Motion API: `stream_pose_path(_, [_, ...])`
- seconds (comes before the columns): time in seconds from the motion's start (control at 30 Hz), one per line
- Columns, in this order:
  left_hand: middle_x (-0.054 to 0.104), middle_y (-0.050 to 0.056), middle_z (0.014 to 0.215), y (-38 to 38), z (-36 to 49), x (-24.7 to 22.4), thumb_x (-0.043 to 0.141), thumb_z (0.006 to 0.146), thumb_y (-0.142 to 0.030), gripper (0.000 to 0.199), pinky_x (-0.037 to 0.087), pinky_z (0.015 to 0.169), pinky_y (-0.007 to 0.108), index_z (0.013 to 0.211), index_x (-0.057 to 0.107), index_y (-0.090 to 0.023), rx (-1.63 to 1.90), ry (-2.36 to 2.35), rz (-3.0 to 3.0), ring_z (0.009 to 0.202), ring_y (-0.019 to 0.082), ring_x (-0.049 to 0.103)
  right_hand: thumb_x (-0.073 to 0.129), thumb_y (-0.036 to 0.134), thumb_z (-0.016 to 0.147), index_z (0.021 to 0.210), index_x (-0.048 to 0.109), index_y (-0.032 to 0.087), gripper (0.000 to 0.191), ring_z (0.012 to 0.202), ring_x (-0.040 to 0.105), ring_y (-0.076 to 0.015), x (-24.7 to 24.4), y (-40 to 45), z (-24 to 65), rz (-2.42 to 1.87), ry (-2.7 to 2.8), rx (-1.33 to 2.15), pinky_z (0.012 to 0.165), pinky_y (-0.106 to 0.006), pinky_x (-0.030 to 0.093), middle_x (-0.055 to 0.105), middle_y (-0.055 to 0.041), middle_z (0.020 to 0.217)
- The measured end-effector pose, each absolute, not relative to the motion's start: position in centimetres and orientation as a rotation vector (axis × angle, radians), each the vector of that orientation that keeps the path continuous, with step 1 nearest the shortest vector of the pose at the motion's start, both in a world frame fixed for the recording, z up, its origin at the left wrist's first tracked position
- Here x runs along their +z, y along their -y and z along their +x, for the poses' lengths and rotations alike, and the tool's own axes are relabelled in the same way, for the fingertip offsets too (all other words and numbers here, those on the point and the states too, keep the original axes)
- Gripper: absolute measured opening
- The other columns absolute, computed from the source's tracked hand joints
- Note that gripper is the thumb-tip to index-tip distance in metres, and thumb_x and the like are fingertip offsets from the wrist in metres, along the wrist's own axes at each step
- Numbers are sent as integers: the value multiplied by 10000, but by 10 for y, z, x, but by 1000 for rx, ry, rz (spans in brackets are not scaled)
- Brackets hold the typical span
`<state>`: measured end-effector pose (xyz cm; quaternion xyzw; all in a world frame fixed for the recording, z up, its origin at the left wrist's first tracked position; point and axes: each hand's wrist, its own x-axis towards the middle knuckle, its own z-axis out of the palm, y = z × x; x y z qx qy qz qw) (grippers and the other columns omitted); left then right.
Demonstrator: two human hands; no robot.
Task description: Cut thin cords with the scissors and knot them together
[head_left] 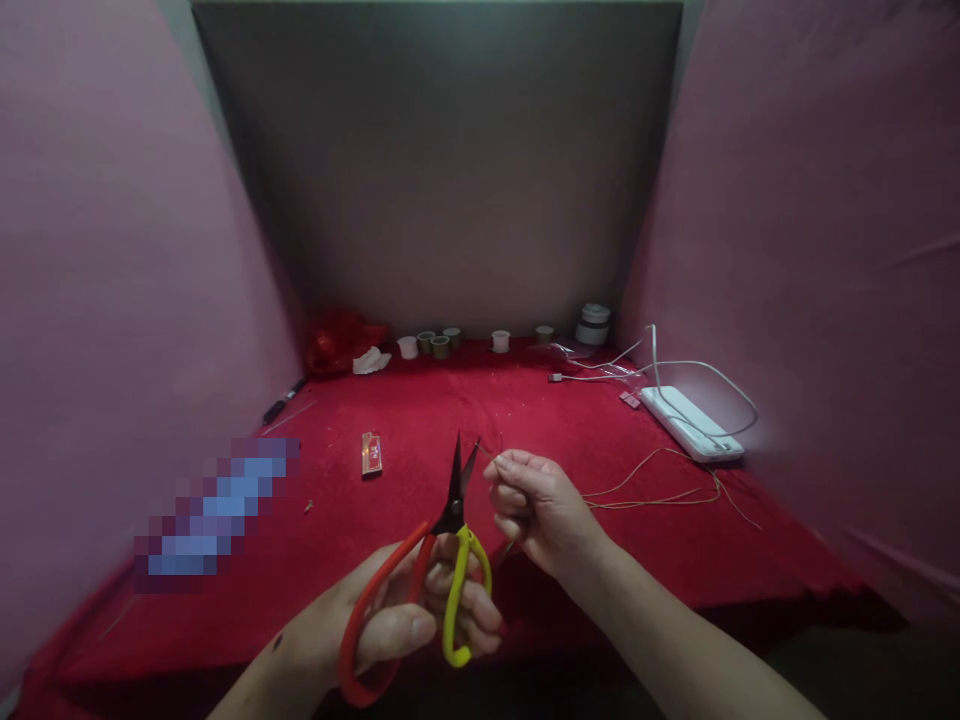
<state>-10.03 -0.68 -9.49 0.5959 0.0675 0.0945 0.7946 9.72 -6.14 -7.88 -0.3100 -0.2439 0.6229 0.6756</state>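
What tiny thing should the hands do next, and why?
Maybe ease the thread between the scissors' blades: the left hand holds them with the blades apart, and the right hand pinches the thread close to the tips.

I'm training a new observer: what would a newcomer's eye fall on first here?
Probably the red-and-yellow-handled scissors, held open in the left hand at lower centre. Just right of them, the right hand pinches a thin cord above the red cloth. Farther right lies a white device with a looping cable.
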Motion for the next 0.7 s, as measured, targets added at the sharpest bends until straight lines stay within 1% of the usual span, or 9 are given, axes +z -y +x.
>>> stream_pose_path(0.1, [595, 174, 1055, 10, -96, -89, 547, 804, -184, 463, 469, 760, 384, 1241, 394, -170, 210, -163, 1258, 939, 282, 606, 601, 285, 751, 693, 550, 130, 174, 410, 128, -38, -79, 61, 96, -715, 562, 1405, 372, -166, 135, 227, 89, 447])
stream_pose_path(0.23, [623, 162, 948, 19, -88, -78, 534, 816, -183, 407, 489, 671, 346, 1203, 412, -153, 197, -186, 1198, 822, 264, 645, 615, 289, 731, 680, 548, 135, 176, 400, 111, -35, -77, 61, 96, -722, 579, 1390, 364, -165, 144, 196, 99, 438])
stream_pose_path(0.33, [631, 145, 854, 23, -87, -73, 525, 822, -190, 270, 494, 647, 338, 1079, 489, -120, 189, -180, 1200, 759, 262, 655, 630, 296, 713, 671, 551, 137, 183, 396, 114, -34, -76, 61, 97, -738, 599, 1366, 360, -165, 153, 194, 101, 435])
stream_pose_path(0.4, [632, 103, 793, 22, -89, -71, 526, 819, -192, 203, 500, 650, 350, 1012, 515, -133, 292, -190, 1196, 678, 229, 656, 640, 301, 703, 667, 550, 138, 189, 395, 125, -34, -79, 62, 98, -754, 603, 1351, 358, -165, 162, 200, 100, 435])
stream_pose_path(0.47, [625, 49, 746, 16, -93, -67, 537, 807, -199, 212, 507, 641, 358, 1014, 507, -170, 481, -240, 1171, 574, 174, 630, 649, 301, 692, 659, 545, 141, 194, 393, 128, -34, -84, 63, 99, -777, 588, 1349, 357, -165, 162, 199, 100, 434])
stream_pose_path(0.53, [617, 28, 706, 7, -93, -65, 537, 803, -217, 200, 505, 634, 339, 996, 505, -173, 584, -377, 1204, 540, 145, 604, 652, 304, 689, 655, 543, 143, 198, 391, 130, -34, -89, 64, 102, -798, 571, 1357, 357, -165, 157, 198, 100, 432])
stream_pose_path(0.6, [619, 40, 699, -6, -90, -65, 546, 798, -248, 152, 492, 615, 298, 905, 511, -146, 539, -589, 1343, 578, 153, 609, 652, 304, 691, 662, 546, 143, 194, 397, 133, -35, -91, 65, 105, -798, 563, 1361, 360, -164, 157, 203, 98, 437])
stream_pose_path(0.7, [593, 19, 631, -33, -79, -69, 566, 770, -329, 206, 449, 519, 247, 769, 468, -147, 465, -858, 1628, 549, 152, 596, 647, 301, 703, 679, 561, 141, 183, 414, 135, -39, -86, 68, 112, -782, 566, 1327, 367, -164, 170, 214, 90, 454])
